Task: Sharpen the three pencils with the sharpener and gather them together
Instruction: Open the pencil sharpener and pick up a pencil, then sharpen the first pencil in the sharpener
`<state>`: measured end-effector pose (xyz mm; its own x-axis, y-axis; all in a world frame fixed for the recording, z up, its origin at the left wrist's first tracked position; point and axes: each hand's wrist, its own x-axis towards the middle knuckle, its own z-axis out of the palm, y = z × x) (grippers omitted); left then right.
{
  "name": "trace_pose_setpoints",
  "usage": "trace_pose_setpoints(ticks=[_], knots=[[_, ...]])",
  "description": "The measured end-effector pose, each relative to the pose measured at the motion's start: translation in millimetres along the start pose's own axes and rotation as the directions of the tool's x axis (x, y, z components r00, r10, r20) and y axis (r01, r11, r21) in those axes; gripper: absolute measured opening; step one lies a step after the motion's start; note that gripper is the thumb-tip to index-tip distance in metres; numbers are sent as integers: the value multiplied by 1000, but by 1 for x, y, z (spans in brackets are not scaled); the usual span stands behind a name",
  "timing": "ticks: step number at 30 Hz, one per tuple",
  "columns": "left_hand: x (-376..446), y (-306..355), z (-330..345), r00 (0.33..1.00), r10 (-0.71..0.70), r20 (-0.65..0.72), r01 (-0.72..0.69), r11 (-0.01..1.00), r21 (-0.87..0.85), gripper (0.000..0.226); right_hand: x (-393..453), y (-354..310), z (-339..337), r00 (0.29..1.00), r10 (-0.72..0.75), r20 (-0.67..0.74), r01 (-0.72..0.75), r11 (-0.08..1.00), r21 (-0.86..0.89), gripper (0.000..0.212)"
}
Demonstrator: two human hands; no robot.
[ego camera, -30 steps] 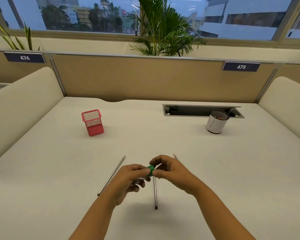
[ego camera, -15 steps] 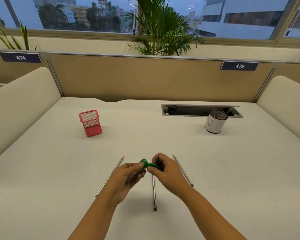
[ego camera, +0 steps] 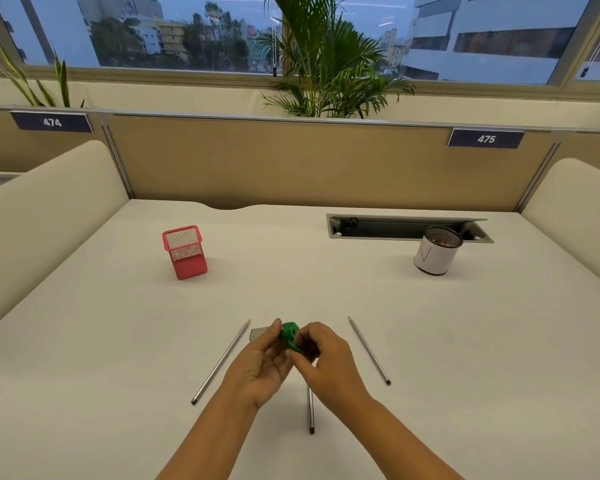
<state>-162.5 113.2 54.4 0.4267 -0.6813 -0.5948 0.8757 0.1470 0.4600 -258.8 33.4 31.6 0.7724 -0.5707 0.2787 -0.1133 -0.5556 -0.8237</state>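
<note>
Sharpener (ego camera: 289, 333), small, round, green, pinched between left hand (ego camera: 261, 365) and right hand (ego camera: 329, 363) fingertips above desk (ego camera: 465, 341).

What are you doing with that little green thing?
Both hands, left and right, hold a green sharpener just above the desk. No pencil is in it yet: three pencils lie below, one left, one right, one under the hands. A red holder and a white cup stand farther back.

Light: we are seeing soft, even daylight coming through the windows (ego camera: 222, 32).
Shadows: faint ones are lying on the desk (ego camera: 465, 341).
Edges: lines are bowing outward.
</note>
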Motion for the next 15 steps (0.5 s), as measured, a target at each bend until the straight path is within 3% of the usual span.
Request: trace_pose_setpoints(ticks=[2, 4, 6, 9, 11, 15], knots=[[3, 1, 0, 999, 20, -28, -19, 1000, 13, 15, 2, 3, -5, 1000, 23, -8, -23, 999, 30, 14], [6, 2, -2, 998, 37, -54, -36, 999, 17, 14, 7, 20, -13, 984, 115, -137, -111, 993, 38, 15], [9, 1, -3, 997, 44, -70, -43, 999, 10, 14, 14, 51, -26, 933, 268, -238, -300, 948, -107, 15], [14, -1, -8, 996, 32, -82, -31, 999, 23, 17, 15, 96, -43, 824, 505, -258, -561, 665, -493, 38], [19, -2, -11, 996, 23, -90, -21, 999, 31, 19, 13, 109, -48, 791, 558, -252, -592, 591, -547, 35], [25, -4, -12, 995, 29, -95, -26, 999, 36, 18, 20, 113, -47, 795, 565, -222, -575, 585, -572, 19]])
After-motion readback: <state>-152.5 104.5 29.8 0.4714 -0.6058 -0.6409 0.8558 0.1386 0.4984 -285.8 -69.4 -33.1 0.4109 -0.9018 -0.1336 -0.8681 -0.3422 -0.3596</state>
